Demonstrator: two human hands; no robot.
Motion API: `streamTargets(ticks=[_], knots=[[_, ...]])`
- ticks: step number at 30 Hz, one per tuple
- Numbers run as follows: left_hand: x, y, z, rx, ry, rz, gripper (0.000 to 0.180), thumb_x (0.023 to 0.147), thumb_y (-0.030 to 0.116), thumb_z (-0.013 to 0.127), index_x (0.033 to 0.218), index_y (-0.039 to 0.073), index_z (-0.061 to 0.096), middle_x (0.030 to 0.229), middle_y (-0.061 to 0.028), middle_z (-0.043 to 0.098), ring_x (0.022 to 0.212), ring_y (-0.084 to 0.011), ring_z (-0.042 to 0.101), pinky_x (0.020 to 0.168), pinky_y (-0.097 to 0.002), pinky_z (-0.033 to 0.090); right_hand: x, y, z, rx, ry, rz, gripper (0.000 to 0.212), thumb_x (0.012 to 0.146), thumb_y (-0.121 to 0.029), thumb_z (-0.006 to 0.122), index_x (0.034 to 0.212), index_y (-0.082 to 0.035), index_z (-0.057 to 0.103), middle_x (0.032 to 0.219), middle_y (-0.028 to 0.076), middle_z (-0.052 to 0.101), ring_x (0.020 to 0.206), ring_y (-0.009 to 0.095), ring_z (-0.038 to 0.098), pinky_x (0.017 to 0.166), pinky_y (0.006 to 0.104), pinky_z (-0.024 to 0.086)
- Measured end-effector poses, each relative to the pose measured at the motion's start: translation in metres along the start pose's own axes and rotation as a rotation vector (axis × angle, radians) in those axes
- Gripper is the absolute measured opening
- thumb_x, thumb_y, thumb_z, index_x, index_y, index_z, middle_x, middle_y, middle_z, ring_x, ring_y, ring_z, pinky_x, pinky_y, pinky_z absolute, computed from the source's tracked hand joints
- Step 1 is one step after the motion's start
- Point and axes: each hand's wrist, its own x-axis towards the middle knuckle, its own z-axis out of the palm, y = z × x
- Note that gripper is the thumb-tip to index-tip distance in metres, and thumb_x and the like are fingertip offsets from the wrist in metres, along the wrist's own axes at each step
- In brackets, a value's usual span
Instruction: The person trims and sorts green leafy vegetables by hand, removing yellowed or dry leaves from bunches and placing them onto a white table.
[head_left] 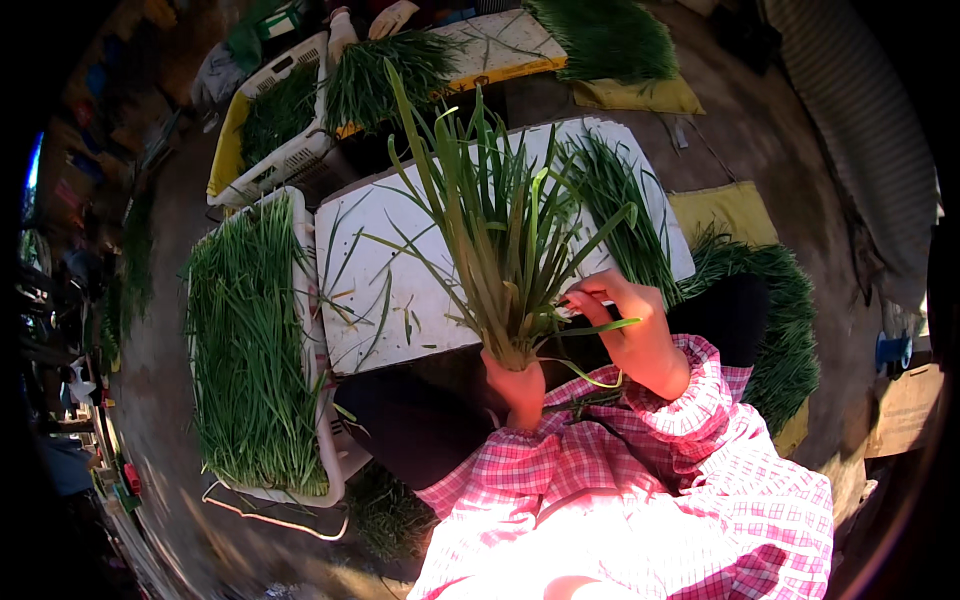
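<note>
My left hand (516, 388) is wrapped round the lower end of a bunch of garlic chives (497, 235), whose long green leaves fan upward and away from me. At the bunch's right side, my right hand (637, 328) has thumb and fingers pinched together on a loose chive leaf (602, 326). The bunch is above the near part of a white board (375, 270), where a few cut bits and stray leaves lie. Along the board's right side rests a flat pile of chives (628, 205). The very tip of the right-hand pinch is hard to make out.
To the left stands a white crate (333, 455) heaped with chives (252, 350). Another pile of chives (765, 325) lies right of my leg, by a yellow sack (725, 212). Across from me, a co-worker's gloved hands (392, 18) are over more chives beside a yellow-and-white crate (232, 140).
</note>
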Motion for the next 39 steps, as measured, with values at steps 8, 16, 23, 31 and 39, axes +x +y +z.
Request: streamTargets(ticks=[8,16,23,31,39], knots=[[0.002,-0.004,-0.011,0.088,-0.018,-0.023,0.052,0.064,-0.008,0.055,0.112,-0.01,0.036,0.097,-0.0179,0.054,0.087,-0.0206,0.054,0.076,-0.0279,0.041,-0.011,0.025,-0.043,0.209,-0.24,0.143,0.014,0.07,0.011,0.052,0.082,0.005,0.047,0.076,0.014,0.059,0.078,0.022,0.061,0.067,0.0246,0.047],[0.003,0.004,-0.012,0.136,-0.036,-0.03,0.05,0.063,-0.005,0.057,0.11,-0.008,0.039,0.097,-0.0189,0.054,0.085,-0.0212,0.054,0.074,-0.029,0.041,0.0,0.02,-0.052,-0.492,-0.328,-0.308,0.033,0.049,0.013,0.05,0.08,0.0,0.051,0.071,0.01,0.046,0.067,0.027,0.047,0.055,0.0338,0.038],[0.004,0.003,-0.01,0.127,0.029,0.002,0.05,0.064,-0.005,0.057,0.111,-0.008,0.039,0.096,-0.0191,0.054,0.085,-0.0219,0.054,0.074,-0.0297,0.041,0.013,0.015,-0.053,-0.149,-0.118,-0.12,0.023,0.062,0.011,0.051,0.081,-0.001,0.054,0.074,0.01,0.048,0.07,0.023,0.051,0.059,0.0276,0.042],[0.001,0.002,-0.009,0.104,0.067,0.066,0.036,0.066,0.003,0.058,0.098,-0.004,0.044,0.084,-0.0237,0.055,0.081,-0.0384,0.054,0.065,-0.0365,0.043,0.028,-0.012,-0.013,0.154,-0.076,-0.062,0.017,0.07,0.003,0.057,0.086,0.0,0.054,0.073,0.009,0.052,0.065,0.019,0.055,0.057,0.027,0.045],[-0.002,0.0,-0.009,0.07,0.024,0.026,0.046,0.064,-0.004,0.057,0.107,-0.006,0.04,0.094,-0.0187,0.054,0.086,-0.0263,0.054,0.074,-0.0316,0.041,0.028,-0.005,0.009,-0.031,-0.126,-0.085,0.027,0.065,-0.001,0.061,0.09,-0.002,0.052,0.07,0.01,0.048,0.061,0.024,0.053,0.053,0.0307,0.041]])
